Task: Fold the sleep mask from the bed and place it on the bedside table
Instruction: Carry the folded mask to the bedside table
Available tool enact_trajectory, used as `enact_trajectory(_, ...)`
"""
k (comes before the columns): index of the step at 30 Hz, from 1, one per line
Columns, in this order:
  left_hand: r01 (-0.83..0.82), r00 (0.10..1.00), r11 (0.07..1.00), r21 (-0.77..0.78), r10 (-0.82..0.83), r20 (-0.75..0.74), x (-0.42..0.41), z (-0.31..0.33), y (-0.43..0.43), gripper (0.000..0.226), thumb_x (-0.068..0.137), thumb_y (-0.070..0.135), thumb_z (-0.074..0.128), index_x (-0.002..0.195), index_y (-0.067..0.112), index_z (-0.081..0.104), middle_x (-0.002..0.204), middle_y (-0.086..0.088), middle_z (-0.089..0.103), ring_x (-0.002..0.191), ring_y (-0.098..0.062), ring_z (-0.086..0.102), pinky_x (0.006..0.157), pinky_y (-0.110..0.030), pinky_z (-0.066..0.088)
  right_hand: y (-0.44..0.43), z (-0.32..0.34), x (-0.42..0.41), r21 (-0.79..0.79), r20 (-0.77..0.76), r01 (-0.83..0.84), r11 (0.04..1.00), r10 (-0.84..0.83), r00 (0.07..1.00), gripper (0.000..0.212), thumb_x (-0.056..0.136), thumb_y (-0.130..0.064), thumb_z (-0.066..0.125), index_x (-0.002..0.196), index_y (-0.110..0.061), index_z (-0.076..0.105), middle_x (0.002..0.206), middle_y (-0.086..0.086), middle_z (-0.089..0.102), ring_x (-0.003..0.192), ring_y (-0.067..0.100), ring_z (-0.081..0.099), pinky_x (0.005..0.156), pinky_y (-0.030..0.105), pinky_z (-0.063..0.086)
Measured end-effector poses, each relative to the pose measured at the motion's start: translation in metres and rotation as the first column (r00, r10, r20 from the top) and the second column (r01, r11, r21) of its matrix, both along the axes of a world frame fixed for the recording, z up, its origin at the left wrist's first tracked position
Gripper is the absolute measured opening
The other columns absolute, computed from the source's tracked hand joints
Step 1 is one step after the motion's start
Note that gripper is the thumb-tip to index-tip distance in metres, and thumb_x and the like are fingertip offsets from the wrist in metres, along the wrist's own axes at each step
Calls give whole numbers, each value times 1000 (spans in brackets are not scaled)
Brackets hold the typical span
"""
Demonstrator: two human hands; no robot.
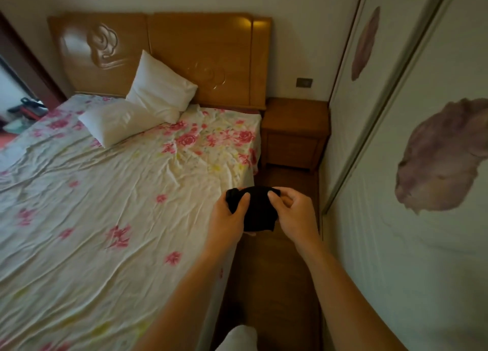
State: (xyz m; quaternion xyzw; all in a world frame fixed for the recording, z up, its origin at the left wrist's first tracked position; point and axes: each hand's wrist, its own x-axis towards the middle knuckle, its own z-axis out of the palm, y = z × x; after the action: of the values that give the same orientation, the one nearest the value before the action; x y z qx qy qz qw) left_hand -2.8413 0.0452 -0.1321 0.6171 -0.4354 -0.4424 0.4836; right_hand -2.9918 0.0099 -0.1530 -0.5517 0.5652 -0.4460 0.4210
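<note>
The black sleep mask [257, 209] is held up in the air between both hands, over the right edge of the bed [111, 192] and the floor strip beside it. My left hand [228, 222] grips its left end, thumb on top. My right hand [295, 216] pinches its right end with thumb and fingers. The mask looks bunched or partly doubled over; its strap is hidden. The wooden bedside table [295, 118] stands farther ahead, against the wall beside the headboard, its top bare.
Two white pillows [137, 107] lie near the carved wooden headboard [163, 55]. A wardrobe with sliding doors [412, 165] runs close along the right, leaving a narrow strip of wooden floor [277, 284] between it and the bed.
</note>
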Motion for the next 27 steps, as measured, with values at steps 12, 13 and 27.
enact_trajectory(12, 114, 988, 989, -90, -122, -90, 1, 8, -241, 34, 99, 40, 55, 121, 14, 62, 99, -11, 74, 68, -23, 76, 53, -37, 62, -227, 37, -4, -66, -130, 86, 994, -94, 987, 23, 92, -36, 63, 110, -24, 69, 102, -3, 73, 96, 6, 68, 83, 36, 60)
enact_trajectory(13, 120, 987, 988, -98, -130, -95, 2, 11, -261, 34, 99, 40, 56, 121, 15, 62, 100, -10, 74, 69, -21, 77, 52, -36, 62, -245, 42, -5, -83, -125, 93, 992, -103, 987, 20, 92, -36, 64, 108, -25, 68, 101, -3, 73, 95, 6, 68, 82, 36, 60)
enact_trajectory(27, 161, 987, 985, -59, -160, 25, -58, -24, -503, 30, 99, 39, 56, 119, 16, 62, 100, -10, 73, 65, -15, 76, 48, -25, 58, -468, -5, -65, 49, 46, 123, 991, -125, 991, 23, 93, -29, 63, 115, -20, 66, 106, 2, 73, 100, 13, 69, 81, 46, 61)
